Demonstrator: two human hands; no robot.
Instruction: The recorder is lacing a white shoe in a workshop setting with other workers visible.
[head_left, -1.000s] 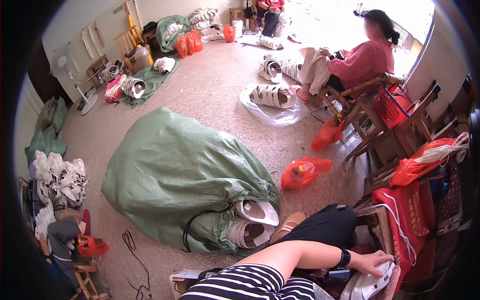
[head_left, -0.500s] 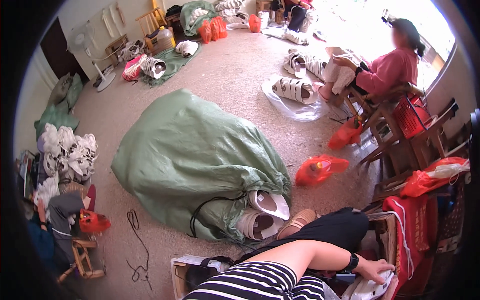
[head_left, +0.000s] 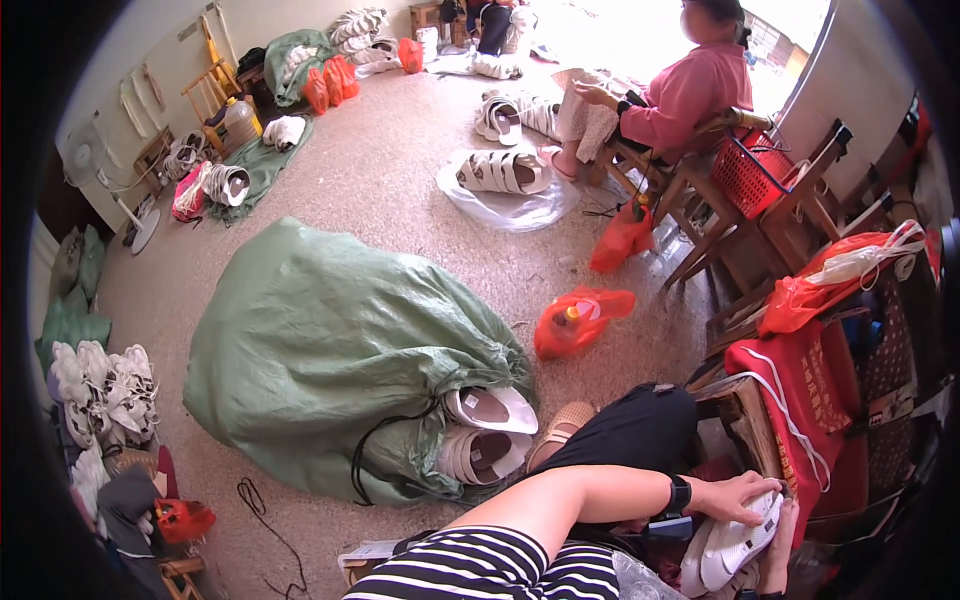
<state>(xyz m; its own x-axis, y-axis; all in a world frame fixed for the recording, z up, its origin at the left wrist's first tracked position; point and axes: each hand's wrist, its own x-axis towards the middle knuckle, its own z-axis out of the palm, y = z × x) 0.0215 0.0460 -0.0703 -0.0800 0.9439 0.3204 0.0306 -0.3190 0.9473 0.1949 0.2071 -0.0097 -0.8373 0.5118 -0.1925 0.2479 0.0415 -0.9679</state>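
Lower right of frame: left hand (head_left: 735, 496) and right hand (head_left: 779, 548) gripping white shoe upper (head_left: 742, 547) (one or two, unclear) | step — handling it, seemingly | next — likely calls for steady two-handed hold | count: one green sack (head_left: 320, 320) mid-frame, two shoe bundles (head_left: 518, 412) at its mouth, one red bag (head_left: 575, 325) near its right

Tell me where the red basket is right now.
In the head view, the red basket is at upper right, just behind the seated person in pink.

View swung rightward, more of the white shoe (head_left: 738, 546) showing
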